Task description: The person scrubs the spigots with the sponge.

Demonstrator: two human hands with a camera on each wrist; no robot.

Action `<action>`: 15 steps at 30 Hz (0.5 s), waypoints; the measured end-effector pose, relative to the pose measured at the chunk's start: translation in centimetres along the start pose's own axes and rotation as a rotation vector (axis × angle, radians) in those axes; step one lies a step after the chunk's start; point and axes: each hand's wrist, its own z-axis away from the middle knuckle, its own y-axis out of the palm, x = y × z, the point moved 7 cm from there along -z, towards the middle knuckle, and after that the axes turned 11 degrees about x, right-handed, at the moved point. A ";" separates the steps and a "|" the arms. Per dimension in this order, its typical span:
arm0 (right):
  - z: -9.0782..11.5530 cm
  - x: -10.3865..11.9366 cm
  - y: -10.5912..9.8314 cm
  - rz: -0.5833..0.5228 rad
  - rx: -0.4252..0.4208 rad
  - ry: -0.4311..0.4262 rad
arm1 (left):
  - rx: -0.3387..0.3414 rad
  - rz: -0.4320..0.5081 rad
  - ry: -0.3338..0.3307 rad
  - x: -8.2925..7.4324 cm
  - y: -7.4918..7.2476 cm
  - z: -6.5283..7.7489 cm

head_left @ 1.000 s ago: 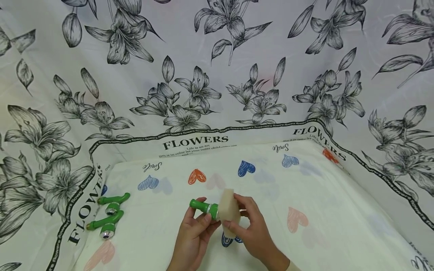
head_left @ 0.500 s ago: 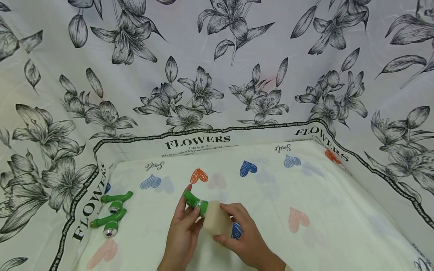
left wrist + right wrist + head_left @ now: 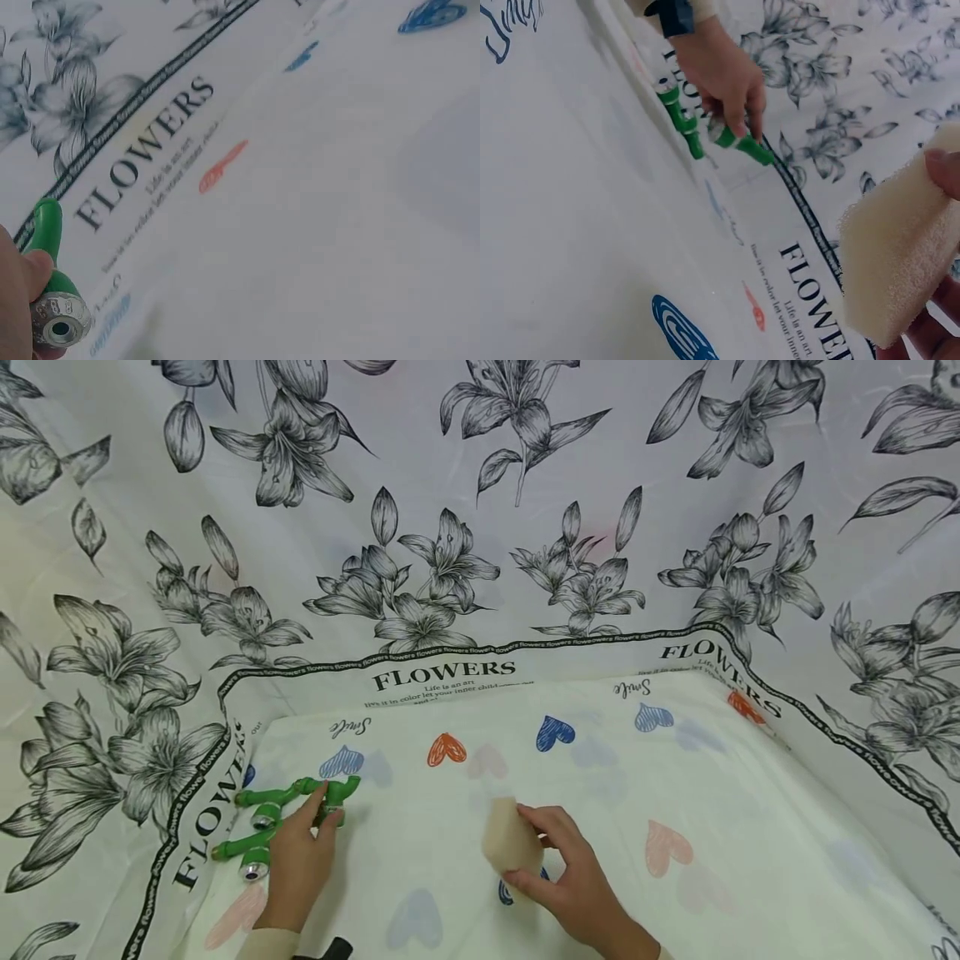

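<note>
My left hand is at the left of the cloth, pinching a green tap-like fitting with a curved arm. Its silvery end with a round hole faces the camera in the left wrist view, the thumb lying on the green part. Two similar green fittings lie right beside that hand, partly behind it. Near the middle, my right hand grips a cream sponge block between thumb and fingers. The right wrist view shows the porous face of the sponge close up.
A white cloth printed with hearts covers the work surface. Flower-printed fabric rises behind it and at both sides. A dark piece shows at the bottom edge, near the left sleeve.
My left hand has carried the green fitting away from the sponge, leftward to the two other fittings. My right hand keeps the sponge, now turned more upright, near the middle.
</note>
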 end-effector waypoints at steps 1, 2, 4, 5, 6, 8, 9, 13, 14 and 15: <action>0.1 -0.1 -0.2 0.006 -0.005 -0.002 | -0.002 -0.028 0.008 0.9 -0.2 -0.2; 0.1 -0.2 -0.3 0.013 -0.008 -0.003 | -0.002 -0.050 0.020 1.7 -0.4 -0.3; 0.2 -0.4 -0.6 0.025 -0.012 0.002 | 0.000 -0.100 0.045 2.9 -0.5 -0.5; 0.3 -0.5 -0.7 0.030 -0.014 0.010 | 0.002 -0.124 0.056 3.4 -0.5 -0.5; 0.3 -0.7 -0.8 0.035 -0.015 0.024 | 0.008 -0.142 0.068 3.8 -0.5 -0.6; 0.3 -1.0 -1.1 0.049 -0.016 0.059 | 0.036 -0.195 0.067 4.4 -0.1 -0.8; 0.3 -1.2 -1.2 0.058 -0.016 0.078 | 0.056 -0.216 0.055 4.7 0.1 -0.9; 0.3 -1.5 -1.6 0.102 -0.018 0.126 | 0.128 -0.280 -0.005 5.6 1.0 -1.3; 0.3 -1.5 -1.7 0.113 -0.020 0.131 | 0.133 -0.280 -0.016 5.8 1.2 -1.4; 0.3 -1.5 -1.8 0.123 -0.024 0.133 | 0.137 -0.277 -0.028 5.9 1.3 -1.5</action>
